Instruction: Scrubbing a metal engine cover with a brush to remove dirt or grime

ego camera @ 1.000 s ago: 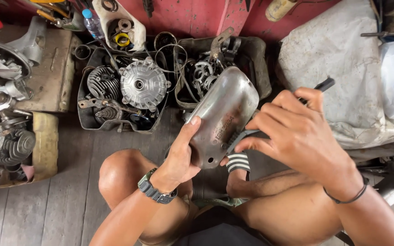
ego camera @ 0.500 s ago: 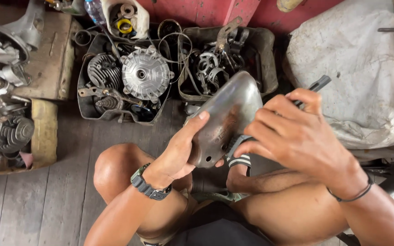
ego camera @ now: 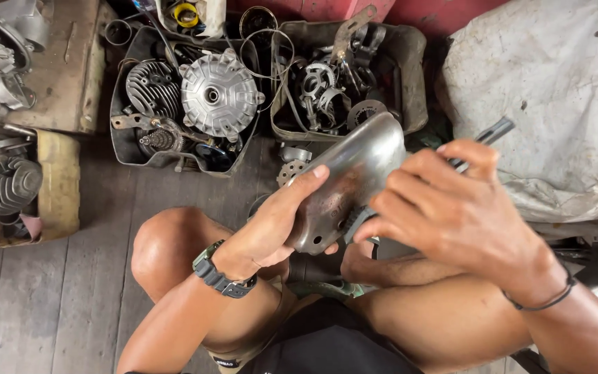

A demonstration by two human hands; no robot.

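Note:
I sit cross-legged on a wooden plank floor. My left hand (ego camera: 275, 225), with a dark wristwatch, grips the lower end of a curved, dull-silver metal engine cover (ego camera: 351, 173) held above my legs. My right hand (ego camera: 451, 208), with a thin black band at the wrist, is closed around a dark tool (ego camera: 486, 135) whose handle sticks out past my fingers toward the upper right. Its working end is hidden behind the cover's edge and my fingers.
Two grimy trays of engine parts stand ahead: the left tray (ego camera: 122, 149) holds a finned cylinder and a round hub, the right tray (ego camera: 413, 83) gears and brackets. Engine pieces (ego camera: 1, 183) lie at far left. A dirty white cloth (ego camera: 548, 104) covers something at right.
The view has shifted so the trays sit a bit higher. The cover has tilted slightly and my right hand has slid a little down along its edge; both grips are unchanged.

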